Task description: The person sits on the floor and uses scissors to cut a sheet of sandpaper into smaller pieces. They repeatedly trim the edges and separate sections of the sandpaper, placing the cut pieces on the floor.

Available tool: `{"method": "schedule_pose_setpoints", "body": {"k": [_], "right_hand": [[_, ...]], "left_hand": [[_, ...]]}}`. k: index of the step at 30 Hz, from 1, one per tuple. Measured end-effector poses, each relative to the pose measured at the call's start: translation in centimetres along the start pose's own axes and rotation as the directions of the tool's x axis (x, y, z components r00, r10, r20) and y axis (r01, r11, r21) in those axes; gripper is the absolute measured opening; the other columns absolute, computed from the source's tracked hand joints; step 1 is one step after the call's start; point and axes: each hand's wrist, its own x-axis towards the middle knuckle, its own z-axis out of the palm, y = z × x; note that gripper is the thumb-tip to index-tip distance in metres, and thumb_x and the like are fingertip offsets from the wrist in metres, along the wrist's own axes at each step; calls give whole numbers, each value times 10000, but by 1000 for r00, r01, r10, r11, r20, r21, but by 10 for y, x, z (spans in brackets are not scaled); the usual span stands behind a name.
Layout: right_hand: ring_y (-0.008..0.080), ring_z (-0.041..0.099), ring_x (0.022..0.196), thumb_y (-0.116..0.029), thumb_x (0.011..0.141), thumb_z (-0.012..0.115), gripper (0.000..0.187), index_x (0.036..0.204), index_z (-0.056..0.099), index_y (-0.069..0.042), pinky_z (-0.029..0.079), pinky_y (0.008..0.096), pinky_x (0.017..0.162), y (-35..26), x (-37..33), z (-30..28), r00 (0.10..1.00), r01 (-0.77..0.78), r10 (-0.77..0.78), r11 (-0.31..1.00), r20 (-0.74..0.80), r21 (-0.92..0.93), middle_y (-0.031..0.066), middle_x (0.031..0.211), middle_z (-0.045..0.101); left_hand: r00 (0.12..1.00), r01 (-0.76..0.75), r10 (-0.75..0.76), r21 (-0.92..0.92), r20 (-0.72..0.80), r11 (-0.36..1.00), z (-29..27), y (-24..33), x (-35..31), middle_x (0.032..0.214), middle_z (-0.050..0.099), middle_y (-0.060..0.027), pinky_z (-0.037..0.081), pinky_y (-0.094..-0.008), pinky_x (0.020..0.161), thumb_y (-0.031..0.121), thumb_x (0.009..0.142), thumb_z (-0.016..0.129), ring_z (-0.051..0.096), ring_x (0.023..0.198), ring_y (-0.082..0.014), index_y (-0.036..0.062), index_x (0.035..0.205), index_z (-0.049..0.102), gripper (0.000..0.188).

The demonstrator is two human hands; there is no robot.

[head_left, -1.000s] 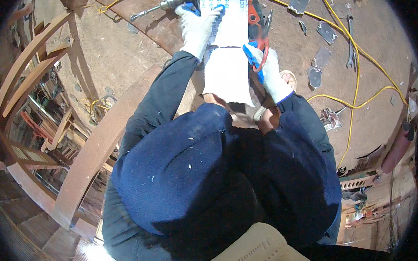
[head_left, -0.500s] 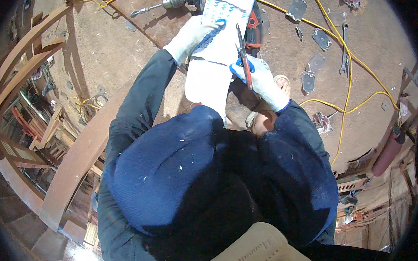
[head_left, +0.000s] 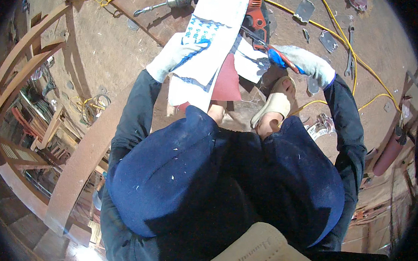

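On my left, the gloved left hand [head_left: 175, 56] is closed on a long white sandpaper strip [head_left: 209, 39], which runs up over the power drill [head_left: 247, 13]. My gloved right hand [head_left: 304, 62] grips scissors [head_left: 271, 50] at the strip's edge, above my sandal [head_left: 275, 103].

sandpaper strip [head_left: 209, 39] swung leftward, right hand [head_left: 305, 62] drawn rightward
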Motion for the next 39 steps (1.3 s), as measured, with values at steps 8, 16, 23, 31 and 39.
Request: {"method": "schedule_pose_setpoints", "body": {"k": [8,16,23,31,39], "right_hand": [[288,558,1008,-300,888,450,457,1304,424,-112,435,330,870,-10,40,-20,998,42,-27,966,64,-254,153,1167,543],[306,564,924,-330,864,461,460,1257,469,-90,441,360,809,-10,34,-33,996,76,-62,956,56,-282,158,1045,573],[304,585,869,-307,837,480,408,1182,537,-97,454,385,755,-17,28,-34,994,73,-31,892,101,-447,136,978,605],[268,570,930,-265,862,468,434,1251,470,-71,442,336,806,-2,1,-14,984,-62,93,977,-149,202,148,1047,588],[159,583,689,-383,780,634,392,996,609,-57,446,288,619,-63,0,52,650,-83,434,856,-624,510,83,812,644]], "left_hand": [[1000,15,-17,127,21,992,-22,5,5,862,660,-32,468,-195,649,77,791,591,587,736,-62,-5,1017,642,246],[999,-24,21,114,29,993,-12,-1,9,850,659,-23,468,-193,636,84,787,592,585,712,-63,-3,1008,645,243],[999,36,-37,72,12,997,4,12,9,843,651,-17,462,-189,629,76,785,596,577,715,-58,-4,1007,644,241],[991,-130,130,-167,-7,977,9,9,24,877,645,-42,459,-189,638,73,805,583,580,733,-76,-10,1031,623,244],[965,-180,117,-269,-233,946,69,29,30,817,618,7,444,-166,559,76,835,550,561,640,-51,4,1005,610,195]]}}
